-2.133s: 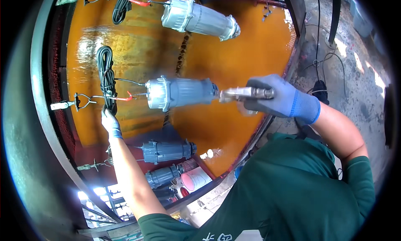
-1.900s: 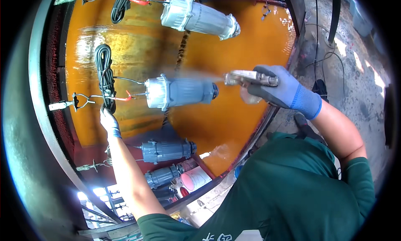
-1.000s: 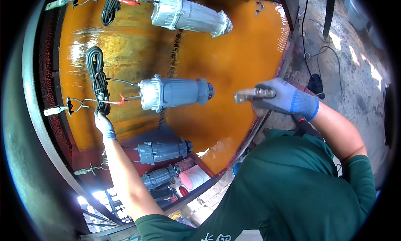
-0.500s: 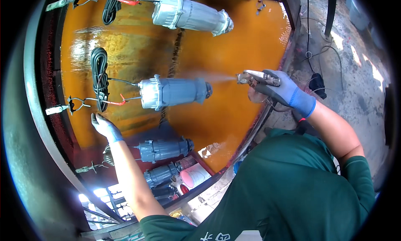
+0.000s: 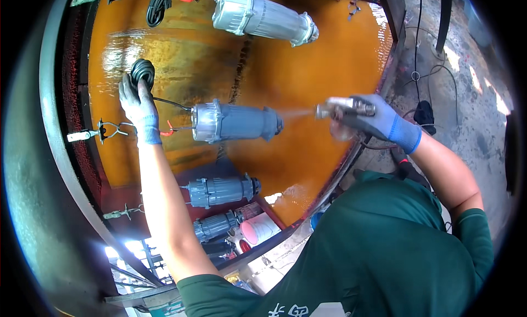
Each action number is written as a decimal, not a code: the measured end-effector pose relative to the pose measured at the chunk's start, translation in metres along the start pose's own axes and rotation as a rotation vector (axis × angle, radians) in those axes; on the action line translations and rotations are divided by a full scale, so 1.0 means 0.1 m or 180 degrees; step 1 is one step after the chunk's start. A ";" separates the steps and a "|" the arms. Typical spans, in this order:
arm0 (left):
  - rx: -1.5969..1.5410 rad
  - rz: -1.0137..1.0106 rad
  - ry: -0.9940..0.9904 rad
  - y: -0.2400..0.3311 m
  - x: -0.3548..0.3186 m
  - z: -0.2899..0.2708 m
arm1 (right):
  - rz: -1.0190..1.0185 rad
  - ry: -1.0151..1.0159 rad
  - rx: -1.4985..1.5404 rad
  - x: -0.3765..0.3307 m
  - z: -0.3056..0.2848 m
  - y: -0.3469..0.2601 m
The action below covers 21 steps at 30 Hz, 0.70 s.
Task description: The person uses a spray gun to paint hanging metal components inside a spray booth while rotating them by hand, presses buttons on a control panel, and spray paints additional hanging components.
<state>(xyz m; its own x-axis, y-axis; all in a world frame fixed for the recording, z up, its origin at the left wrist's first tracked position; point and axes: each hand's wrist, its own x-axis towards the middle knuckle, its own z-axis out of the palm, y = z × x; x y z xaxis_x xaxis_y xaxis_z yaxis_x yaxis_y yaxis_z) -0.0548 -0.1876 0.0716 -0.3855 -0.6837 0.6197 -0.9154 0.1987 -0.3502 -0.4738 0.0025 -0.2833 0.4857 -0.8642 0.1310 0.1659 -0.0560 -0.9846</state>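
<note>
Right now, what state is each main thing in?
Left hand: gloved, at the coiled cable; grip unclear
Right hand: gloved, gripping the spray gun
Spray gun: spraying toward the middle pump
Coiled cable: partly hidden
Middle pump: grey-blue, silvery at cable end
Upper pump: silvery
Next pump below: grey-blue

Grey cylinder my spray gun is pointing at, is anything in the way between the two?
Nothing solid shows between the spray gun in your right hand and the grey cylinder; only pale mist in the gap.
</note>
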 end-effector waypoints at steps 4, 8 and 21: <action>-0.0965 -0.0568 -0.0378 -0.08 0.11 0.11 | 0.0284 0.0818 0.1329 -0.01 0.02 0.05; -0.1108 -0.0725 -0.0419 0.02 0.12 0.03 | -0.0014 -0.0271 -0.0034 -0.11 0.01 -0.08; -0.0488 -0.0459 -0.0178 0.31 -0.08 -0.13 | 0.0082 0.0586 0.0734 0.08 0.04 -0.42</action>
<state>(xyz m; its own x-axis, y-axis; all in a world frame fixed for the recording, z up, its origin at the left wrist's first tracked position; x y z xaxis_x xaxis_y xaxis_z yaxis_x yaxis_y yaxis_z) -0.0817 -0.1668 0.0644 -0.2462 -0.7497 0.6143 -0.9692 0.1975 -0.1473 -0.4733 -0.0002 -0.2401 0.3318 -0.9413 0.0622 0.3563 0.0640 -0.9322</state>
